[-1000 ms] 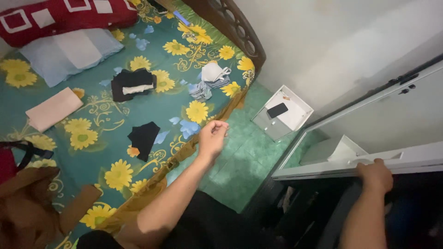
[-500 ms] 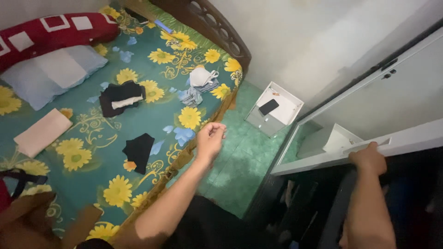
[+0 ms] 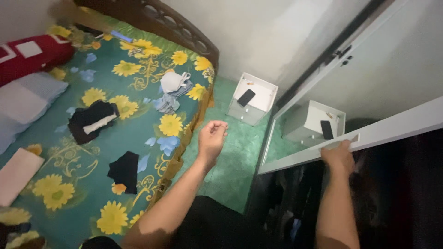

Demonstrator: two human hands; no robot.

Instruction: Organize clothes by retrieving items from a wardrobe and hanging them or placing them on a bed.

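Cramped bedroom, flowered bed point(image 3: 138, 120) left. Right hand point(image 3: 339, 157) curled over mirrored wardrobe door point(image 3: 369, 133) edge (grip near top); left hand point(image 3: 212, 138) loosely curled, empty. Best pulled smoothly, steadily.

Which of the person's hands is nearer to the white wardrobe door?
The right. The right hand grips the lower edge of the white wardrobe door at its handle. The left hand hangs loosely curled over the green floor beside the bed, well clear of the door.
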